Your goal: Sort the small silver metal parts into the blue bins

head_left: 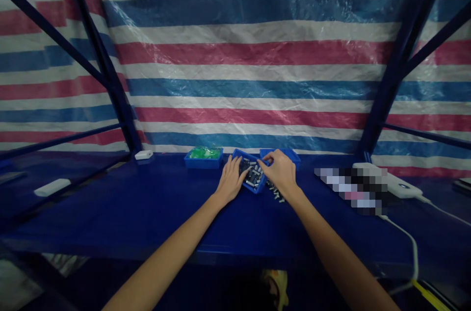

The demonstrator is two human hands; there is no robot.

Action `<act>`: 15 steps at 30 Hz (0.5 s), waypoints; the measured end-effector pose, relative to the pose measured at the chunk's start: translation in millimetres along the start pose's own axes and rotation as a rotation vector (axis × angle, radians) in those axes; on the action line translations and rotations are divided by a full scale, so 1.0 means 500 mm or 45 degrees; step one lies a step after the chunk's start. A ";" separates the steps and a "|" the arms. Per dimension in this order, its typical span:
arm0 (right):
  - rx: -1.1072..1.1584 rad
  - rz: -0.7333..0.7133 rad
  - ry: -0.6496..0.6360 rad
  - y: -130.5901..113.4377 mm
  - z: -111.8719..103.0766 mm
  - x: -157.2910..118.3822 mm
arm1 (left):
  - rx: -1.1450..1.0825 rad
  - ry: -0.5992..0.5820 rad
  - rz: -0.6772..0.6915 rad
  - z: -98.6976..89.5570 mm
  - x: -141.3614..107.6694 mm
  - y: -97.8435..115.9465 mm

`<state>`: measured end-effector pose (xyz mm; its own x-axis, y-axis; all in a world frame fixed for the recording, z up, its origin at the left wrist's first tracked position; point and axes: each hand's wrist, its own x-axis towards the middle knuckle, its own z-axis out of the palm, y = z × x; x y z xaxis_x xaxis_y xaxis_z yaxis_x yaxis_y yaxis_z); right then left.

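Well, your left fingers (232,165) spread over the bin's (262,185) likely stiff, grippable rim; right fingers (271,155) curl, pinch unclear.

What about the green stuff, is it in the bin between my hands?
No, the green stuff sits in another blue bin further left.

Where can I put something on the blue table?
The table looks bare between the green-filled tray and white box, and from the middle tray to the near edge. It's crowded around the left hand, right hand and metal bits.
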<state>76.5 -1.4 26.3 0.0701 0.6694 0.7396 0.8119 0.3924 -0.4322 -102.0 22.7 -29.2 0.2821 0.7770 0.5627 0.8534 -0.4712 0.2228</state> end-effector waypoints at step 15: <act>0.191 -0.127 -0.022 -0.012 0.021 -0.011 | -0.281 -0.118 -0.070 0.019 -0.005 0.021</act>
<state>65.4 -0.7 19.6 -0.0176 0.6329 0.7740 0.7186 0.5463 -0.4303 -89.4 19.9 -35.6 0.2854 0.8341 0.4721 0.7551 -0.4990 0.4252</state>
